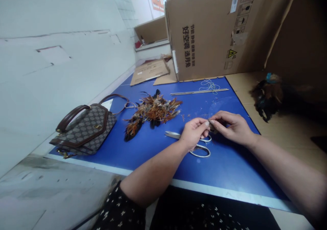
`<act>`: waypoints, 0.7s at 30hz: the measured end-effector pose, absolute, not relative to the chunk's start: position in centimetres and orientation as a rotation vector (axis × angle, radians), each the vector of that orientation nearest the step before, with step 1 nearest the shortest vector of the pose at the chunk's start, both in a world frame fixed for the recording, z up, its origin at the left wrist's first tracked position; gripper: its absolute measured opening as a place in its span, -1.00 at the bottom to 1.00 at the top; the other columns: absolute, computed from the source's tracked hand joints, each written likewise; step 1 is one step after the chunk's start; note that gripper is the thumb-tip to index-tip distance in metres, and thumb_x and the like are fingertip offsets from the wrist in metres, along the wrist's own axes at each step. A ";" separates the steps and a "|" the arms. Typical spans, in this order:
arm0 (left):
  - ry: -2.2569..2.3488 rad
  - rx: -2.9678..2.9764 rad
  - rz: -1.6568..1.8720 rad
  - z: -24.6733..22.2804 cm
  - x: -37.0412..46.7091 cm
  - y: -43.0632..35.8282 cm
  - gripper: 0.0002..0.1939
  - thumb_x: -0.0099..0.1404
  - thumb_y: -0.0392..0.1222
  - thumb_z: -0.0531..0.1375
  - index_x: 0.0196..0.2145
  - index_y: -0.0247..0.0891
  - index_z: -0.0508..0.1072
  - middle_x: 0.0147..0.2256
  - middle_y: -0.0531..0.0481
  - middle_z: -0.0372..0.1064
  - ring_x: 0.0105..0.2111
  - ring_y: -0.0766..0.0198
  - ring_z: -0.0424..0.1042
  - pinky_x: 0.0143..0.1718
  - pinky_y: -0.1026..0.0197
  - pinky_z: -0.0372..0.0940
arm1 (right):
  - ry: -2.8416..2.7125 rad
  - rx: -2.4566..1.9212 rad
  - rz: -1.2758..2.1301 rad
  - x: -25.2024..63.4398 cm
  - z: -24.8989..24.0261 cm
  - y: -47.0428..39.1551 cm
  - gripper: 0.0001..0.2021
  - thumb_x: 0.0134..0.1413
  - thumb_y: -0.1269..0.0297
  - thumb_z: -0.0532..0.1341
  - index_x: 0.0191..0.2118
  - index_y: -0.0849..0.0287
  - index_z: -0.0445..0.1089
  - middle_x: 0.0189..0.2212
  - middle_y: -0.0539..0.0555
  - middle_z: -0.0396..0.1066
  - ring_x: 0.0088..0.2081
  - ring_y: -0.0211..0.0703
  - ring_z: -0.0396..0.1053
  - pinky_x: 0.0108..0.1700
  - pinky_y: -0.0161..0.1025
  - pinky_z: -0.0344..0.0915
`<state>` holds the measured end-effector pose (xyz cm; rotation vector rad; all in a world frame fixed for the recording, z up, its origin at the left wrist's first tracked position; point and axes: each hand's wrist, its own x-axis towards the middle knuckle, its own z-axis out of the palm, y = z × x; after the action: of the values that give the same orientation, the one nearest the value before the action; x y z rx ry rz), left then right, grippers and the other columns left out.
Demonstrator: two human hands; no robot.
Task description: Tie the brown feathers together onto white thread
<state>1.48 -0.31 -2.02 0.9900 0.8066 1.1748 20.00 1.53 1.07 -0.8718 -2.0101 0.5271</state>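
My left hand (195, 131) and my right hand (230, 126) meet above the blue table, fingertips pinched together. Between them is a small brownish feather-like piece (211, 125), mostly hidden by the fingers. Metal scissors (200, 151) lie under and beside my left hand, blades pointing left and handles towards me. A loose pile of brown, orange and black feathers (155, 109) sits to the left of my hands. Small feather scraps (201, 114) are scattered just beyond my fingers.
At the left edge stands a patterned handbag (87, 131) with brown handles. Thin sticks (199, 92) and tangled thread (209, 86) lie at the back, before a large cardboard box (209, 36). Flat cardboard (149, 71) is back left. A dark feather bunch (268, 94) rests on cardboard at right.
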 end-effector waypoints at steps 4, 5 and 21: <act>0.798 0.954 1.198 -1.8 1.4 -0.3 -0.57 0.16 0.10 0.42 -0.28 -0.30 0.43 -0.45 0.08 0.39 -0.59 0.48 0.28 -0.57 0.36 0.05 | -1.979 -0.852 0.536 20.2 0.4 1.8 -0.75 0.33 0.08 0.25 -0.03 0.09 0.54 -0.29 0.11 0.58 -0.41 -0.16 0.48 -0.36 -0.21 0.45; 0.795 0.949 1.202 -1.8 1.4 -0.3 -0.57 0.16 0.10 0.42 -0.29 -0.30 0.42 -0.45 0.09 0.38 -0.59 0.48 0.28 -0.57 0.36 0.04 | -1.974 -0.847 0.534 20.2 0.3 1.9 -0.75 0.33 0.10 0.26 -0.01 0.09 0.54 -0.28 0.11 0.58 -0.41 -0.16 0.48 -0.36 -0.21 0.45; 1.062 1.423 1.353 -1.8 1.0 -0.5 -0.76 0.33 -0.03 0.29 -0.18 -0.27 0.56 -0.18 -0.14 0.47 -0.31 0.31 0.44 -0.32 0.26 0.35 | -2.042 -0.729 0.487 20.3 1.2 1.9 -0.89 0.33 0.22 0.26 -0.20 0.06 0.54 -0.33 0.09 0.54 -0.31 -0.09 0.51 -0.20 -0.14 0.46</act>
<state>0.98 -0.48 -1.79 1.4226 1.0621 1.3533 20.30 1.91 1.24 -0.7292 -2.0422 0.4875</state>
